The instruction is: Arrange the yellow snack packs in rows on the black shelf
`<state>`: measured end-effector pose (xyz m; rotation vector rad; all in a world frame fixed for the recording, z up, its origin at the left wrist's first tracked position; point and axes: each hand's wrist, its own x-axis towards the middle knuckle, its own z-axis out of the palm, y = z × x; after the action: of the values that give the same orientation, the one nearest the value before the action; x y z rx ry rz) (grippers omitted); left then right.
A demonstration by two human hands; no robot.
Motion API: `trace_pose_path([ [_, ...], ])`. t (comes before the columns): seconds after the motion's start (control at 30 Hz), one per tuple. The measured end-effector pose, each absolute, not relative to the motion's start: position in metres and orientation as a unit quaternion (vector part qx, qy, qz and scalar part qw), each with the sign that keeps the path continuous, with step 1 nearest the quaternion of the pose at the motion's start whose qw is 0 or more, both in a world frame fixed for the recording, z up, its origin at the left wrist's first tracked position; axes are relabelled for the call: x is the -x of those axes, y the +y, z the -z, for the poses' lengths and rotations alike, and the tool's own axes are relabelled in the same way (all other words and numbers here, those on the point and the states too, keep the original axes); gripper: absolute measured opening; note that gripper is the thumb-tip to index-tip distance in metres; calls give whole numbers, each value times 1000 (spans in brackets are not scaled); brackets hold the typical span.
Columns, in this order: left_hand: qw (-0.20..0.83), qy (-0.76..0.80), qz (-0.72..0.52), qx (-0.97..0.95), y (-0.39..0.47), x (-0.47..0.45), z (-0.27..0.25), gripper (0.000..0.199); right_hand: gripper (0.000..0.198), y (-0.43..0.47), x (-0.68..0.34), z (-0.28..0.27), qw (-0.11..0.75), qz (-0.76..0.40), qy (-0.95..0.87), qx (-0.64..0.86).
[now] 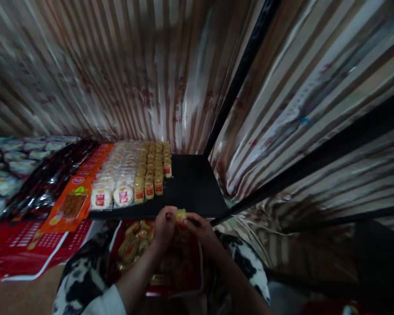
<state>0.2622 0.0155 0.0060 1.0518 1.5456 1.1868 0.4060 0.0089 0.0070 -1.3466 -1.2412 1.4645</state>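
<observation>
Between the fingertips of both hands is a small yellow wrapped snack cake [181,214], held just in front of the shelf's edge. My left hand [166,225] pinches it from the left, and my right hand [199,226] grips its right side. Below them a red basket [199,275] with a pale rim rests between my knees, holding several gold-wrapped packets [133,243]. On the black shelf [193,188] stand rows of similar yellow packets [149,168] with red labels; the rightmost row is shorter at the front.
Left of the yellow rows lie round white packaged cakes [123,195], orange snack bags [74,201], dark shiny packs [49,183] and whitish packs [6,183]. Another red basket [22,249] sits at lower left. Striped sheeting [151,74] hangs behind a black frame post [239,72].
</observation>
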Motion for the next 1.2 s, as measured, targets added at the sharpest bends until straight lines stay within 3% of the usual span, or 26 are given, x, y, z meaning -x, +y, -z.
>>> trace_pose_path([
  [0.5,337,658,-523,-423,55,-278,-44,32,33,92,-386,-11,464,-392,-574,550],
  [0.77,433,634,-520,-373,74,-297,-17,45,35,146,-360,-10,433,-287,-605,604],
  [1.2,460,600,-545,-363,102,-292,-3,53,39,175,-346,3,389,-285,-639,599],
])
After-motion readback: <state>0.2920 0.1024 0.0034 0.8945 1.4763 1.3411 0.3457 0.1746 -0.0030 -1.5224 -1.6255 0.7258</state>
